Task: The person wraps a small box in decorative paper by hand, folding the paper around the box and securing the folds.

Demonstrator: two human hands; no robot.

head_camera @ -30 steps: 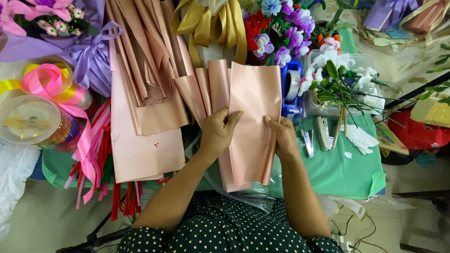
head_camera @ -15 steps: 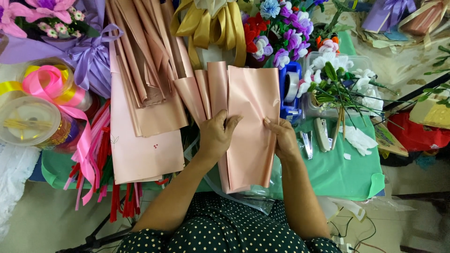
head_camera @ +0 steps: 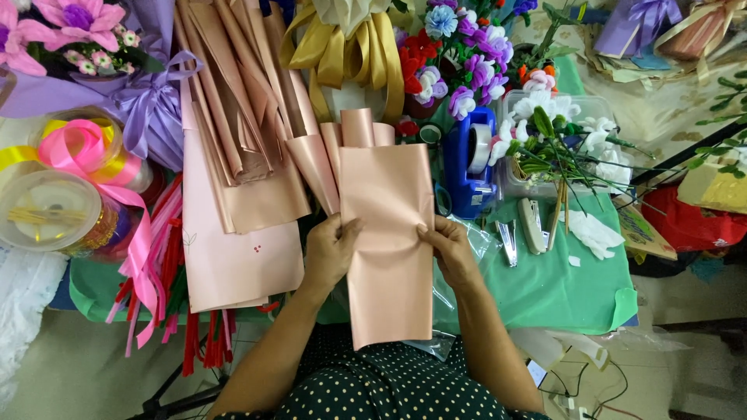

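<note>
Pink paper sheet [head_camera: 387,233] between both hands

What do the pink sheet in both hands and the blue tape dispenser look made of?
Pink sheet: likely coated wrapping paper or thin plastic film; a satin sheen, with soft creases where the left hand and right hand pinch it. Blue tape dispenser: moulded plastic, glossy and rigid-looking.

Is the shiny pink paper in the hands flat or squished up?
Mostly spread out, but pinched in the middle: the pink paper sheet creases where the left hand and right hand grip its edges.
</note>
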